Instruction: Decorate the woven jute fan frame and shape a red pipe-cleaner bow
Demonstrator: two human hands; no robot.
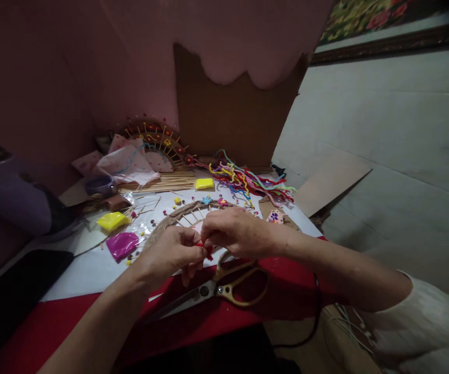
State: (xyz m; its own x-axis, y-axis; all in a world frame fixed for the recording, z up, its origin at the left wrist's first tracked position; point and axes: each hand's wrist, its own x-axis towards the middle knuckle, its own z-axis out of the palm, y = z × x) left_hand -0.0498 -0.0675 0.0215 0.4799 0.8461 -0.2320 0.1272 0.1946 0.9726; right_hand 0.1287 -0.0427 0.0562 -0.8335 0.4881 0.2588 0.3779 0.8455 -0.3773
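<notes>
My left hand and my right hand meet over a half-round craft piece made of twine and thin sticks. Both hands pinch a small red piece between their fingertips, which are pressed together. The red piece is mostly hidden by the fingers. Gold-handled scissors lie shut on the red cloth just below my hands. Small beads and clay bits dot the white sheet around the craft piece.
Yellow and magenta clay lumps lie at left. A tangle of coloured cords and a yellow block sit behind. A second decorated fan piece leans at the back beside a cardboard sheet. A dark phone-like slab lies at far left.
</notes>
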